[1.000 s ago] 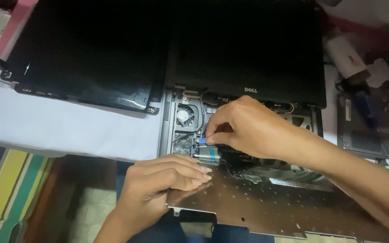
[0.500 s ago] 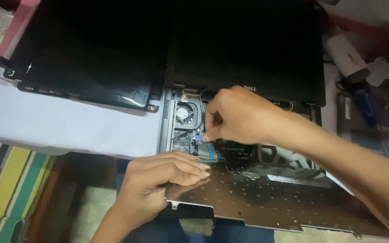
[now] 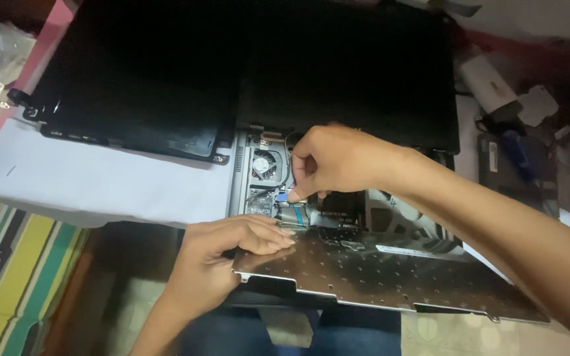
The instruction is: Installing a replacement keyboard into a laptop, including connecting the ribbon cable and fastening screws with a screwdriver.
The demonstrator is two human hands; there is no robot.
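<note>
Left hand (image 3: 232,247) gripped the flipped keyboard's (image 3: 390,277) left corner, lower centre of frame. Right hand (image 3: 334,161) pinched the blue ribbon tab (image 3: 284,196) beside the fan (image 3: 266,165) inside the open laptop (image 3: 338,86), mid-frame.

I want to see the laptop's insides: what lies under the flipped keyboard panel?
Beyond the keyboard panel, the open laptop base shows a round fan and a flat ribbon cable, pinched by the right hand. Everything directly beneath the panel is covered.

- White table (image 3: 100,181) carries it all.
- Opened laptop (image 3: 344,79) sits dead centre.
- Loose black panel (image 3: 133,79) lies at ten o'clock.
- Small parts clutter (image 3: 522,132) sits at two o'clock.
</note>
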